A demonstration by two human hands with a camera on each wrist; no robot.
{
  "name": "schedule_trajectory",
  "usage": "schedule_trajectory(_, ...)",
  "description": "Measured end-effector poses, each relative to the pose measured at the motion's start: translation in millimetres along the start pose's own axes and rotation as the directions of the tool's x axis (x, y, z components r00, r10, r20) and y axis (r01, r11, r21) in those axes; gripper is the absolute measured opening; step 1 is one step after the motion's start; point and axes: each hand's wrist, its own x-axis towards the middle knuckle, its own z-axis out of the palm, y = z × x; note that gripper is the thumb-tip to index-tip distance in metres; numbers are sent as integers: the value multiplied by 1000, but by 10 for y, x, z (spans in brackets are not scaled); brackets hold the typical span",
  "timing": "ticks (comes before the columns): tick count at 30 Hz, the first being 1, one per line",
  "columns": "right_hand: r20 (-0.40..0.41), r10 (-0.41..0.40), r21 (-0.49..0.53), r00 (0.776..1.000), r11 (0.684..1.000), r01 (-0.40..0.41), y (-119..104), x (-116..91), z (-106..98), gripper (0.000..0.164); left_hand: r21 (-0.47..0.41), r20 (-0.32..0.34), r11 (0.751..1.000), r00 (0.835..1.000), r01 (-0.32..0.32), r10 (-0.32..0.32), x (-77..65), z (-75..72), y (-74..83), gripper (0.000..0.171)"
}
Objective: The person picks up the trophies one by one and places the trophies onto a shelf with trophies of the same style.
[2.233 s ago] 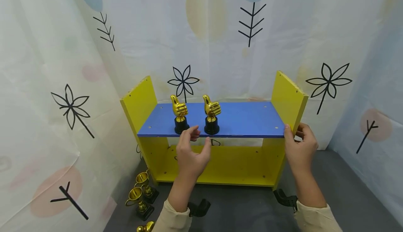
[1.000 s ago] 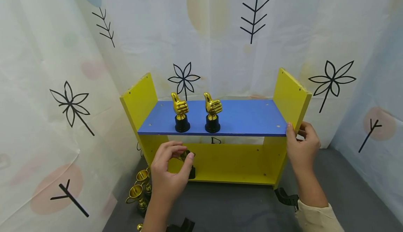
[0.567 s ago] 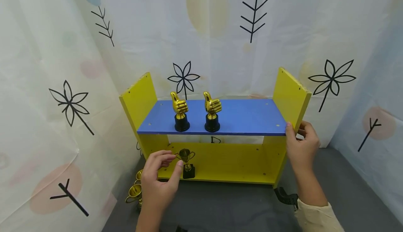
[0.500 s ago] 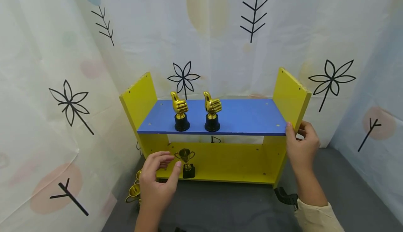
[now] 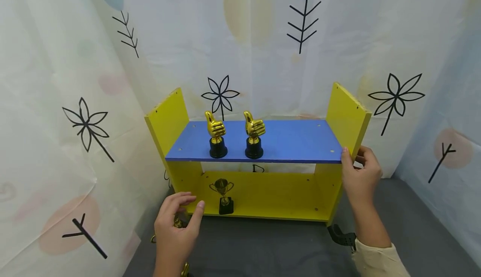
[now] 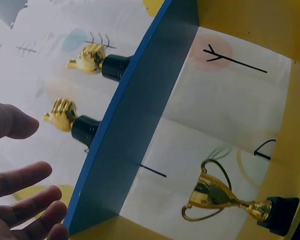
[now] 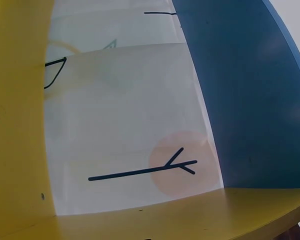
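At the lower left of the head view, the left hand [image 5: 173, 231] is empty, thumb and loosely bent fingers apart. The shiny gold two-handled cup trophy on a square black base [image 5: 225, 201] stands upright on the yellow bottom shelf [image 5: 278, 197], just right of that hand and apart from it. A partly hidden gold trophy [image 5: 179, 222] shows behind the palm. At the right, the right hand [image 5: 361, 177] grips the front edge of the yellow side panel [image 5: 343, 120]. Two gold thumbs-up trophies with round black bases [image 5: 216, 135] [image 5: 254, 135] stand on the blue upper shelf [image 5: 297, 139], centre frame.
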Motion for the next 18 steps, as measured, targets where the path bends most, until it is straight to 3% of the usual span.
schedule_trajectory(6,-2,0,-3,1000,1000,0,10,-4,2,35,48,21,996,997,69,-70,-44,-63,-48,14)
schedule_trajectory(18,-3,-1,3,1000,1000,1,4,-5,5,34,123,47,986,992,110,-116,-110,-109,-136,13)
